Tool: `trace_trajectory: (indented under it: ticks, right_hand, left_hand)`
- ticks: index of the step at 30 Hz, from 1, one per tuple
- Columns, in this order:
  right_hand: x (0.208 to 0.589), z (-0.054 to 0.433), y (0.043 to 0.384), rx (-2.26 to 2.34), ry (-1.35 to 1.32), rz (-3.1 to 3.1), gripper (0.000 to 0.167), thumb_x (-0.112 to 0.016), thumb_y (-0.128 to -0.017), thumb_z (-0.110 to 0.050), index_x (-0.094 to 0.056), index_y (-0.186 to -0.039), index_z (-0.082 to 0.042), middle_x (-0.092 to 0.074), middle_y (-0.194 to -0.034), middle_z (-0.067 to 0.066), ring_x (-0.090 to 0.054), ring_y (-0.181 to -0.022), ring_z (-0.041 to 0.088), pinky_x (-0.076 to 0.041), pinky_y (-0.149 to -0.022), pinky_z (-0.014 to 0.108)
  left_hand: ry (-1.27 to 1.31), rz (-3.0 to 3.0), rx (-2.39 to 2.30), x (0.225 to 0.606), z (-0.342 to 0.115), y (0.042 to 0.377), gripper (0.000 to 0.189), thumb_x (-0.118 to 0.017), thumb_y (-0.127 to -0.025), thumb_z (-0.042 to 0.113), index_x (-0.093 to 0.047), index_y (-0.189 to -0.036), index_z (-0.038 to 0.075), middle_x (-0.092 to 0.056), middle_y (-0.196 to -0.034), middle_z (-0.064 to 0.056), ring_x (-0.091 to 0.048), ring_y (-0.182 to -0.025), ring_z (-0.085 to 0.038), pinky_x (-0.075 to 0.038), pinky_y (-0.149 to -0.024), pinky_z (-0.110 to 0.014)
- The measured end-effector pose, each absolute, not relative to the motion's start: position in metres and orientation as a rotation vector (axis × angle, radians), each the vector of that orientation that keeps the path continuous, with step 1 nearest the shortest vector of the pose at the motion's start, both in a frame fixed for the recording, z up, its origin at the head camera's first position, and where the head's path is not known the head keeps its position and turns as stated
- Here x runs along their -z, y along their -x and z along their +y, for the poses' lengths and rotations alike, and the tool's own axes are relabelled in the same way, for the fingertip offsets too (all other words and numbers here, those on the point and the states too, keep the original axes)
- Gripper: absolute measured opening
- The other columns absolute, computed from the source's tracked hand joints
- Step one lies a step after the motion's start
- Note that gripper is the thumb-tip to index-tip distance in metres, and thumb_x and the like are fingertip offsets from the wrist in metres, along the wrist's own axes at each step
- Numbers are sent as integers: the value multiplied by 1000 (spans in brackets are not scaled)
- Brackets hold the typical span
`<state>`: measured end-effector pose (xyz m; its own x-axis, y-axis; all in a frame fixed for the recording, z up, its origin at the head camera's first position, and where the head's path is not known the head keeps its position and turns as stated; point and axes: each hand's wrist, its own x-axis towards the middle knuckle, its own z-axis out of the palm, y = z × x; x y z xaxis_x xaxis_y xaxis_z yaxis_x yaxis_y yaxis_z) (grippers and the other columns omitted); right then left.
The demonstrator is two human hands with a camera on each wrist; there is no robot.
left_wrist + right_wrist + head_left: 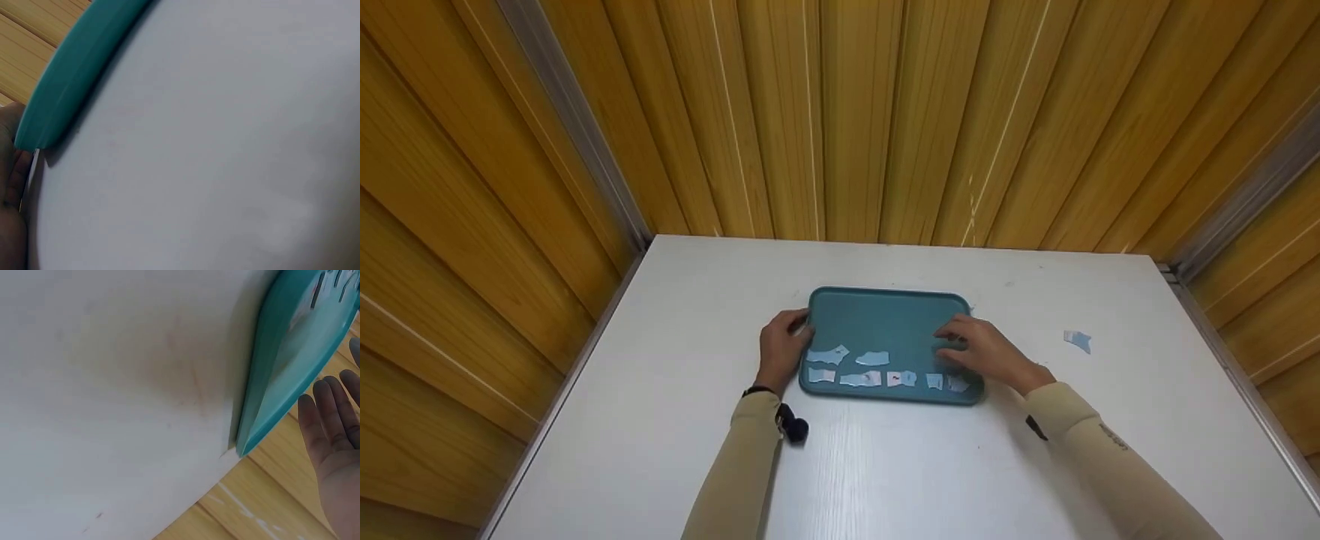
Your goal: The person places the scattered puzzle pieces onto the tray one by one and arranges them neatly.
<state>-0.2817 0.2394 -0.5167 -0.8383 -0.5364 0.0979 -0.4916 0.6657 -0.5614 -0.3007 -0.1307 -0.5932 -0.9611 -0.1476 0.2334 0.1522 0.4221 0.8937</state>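
A teal tray [877,322] lies on the white table. Along its near side is a row of light blue, irregular-edged puzzle pieces [860,379], some with pale pink patches. Two more, a long piece [828,355] and a shorter piece [873,358], lie above that row at the left. My left hand [784,346] holds the tray's left rim, thumb at the edge. Over the tray's right part hovers my right hand [984,352], fingers loosely spread and nothing visible between them. The right wrist view shows the fingers [326,410] nearly straight, beyond the rim.
A single blue piece [1078,340] lies on the white table [1140,420], to the right of the tray. Wood-patterned panels [855,120] stand behind the table and at both sides.
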Motion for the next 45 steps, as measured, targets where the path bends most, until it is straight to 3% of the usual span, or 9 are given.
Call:
trace_trajectory:
  ticks: [13,21,37,45]
  right_hand:
    - [509,289,285,958,652,2898,34,-81,-95,-7,-73,-126,2,-68,-118,18,-66,-111,37,-56,-100,56]
    - [514,321,285,943,475,2950,38,-79,-98,-15,-69,-131,2,-65,-128,22,-62,-118,41,-53,-103,59]
    - [522,367,281,947,367,3028,38,-77,-98,-10,-67,-131,6,-62,-129,25,-58,-117,44,-51,-103,62]
    - [527,379,282,925,248,3015,47,-77,-99,-15,-62,-139,7,-55,-138,30,-49,-133,52,-38,-113,69]
  left_hand:
    - [-38,-2412,1585,592,-130,302,33,-76,-96,2,-73,-129,2,-72,-126,-11,-67,-121,-26,-53,-105,-37]
    - [-3,-2406,1567,593,-131,301,33,-77,-96,2,-74,-129,2,-73,-124,-10,-67,-120,-25,-53,-105,-38]
    - [-19,-2425,1572,593,-131,302,33,-77,-96,2,-74,-129,3,-73,-126,-9,-66,-122,-25,-52,-106,-36]
    - [-7,-2420,1554,593,-131,301,33,-77,-96,3,-74,-129,2,-73,-125,-11,-67,-121,-26,-53,-106,-37]
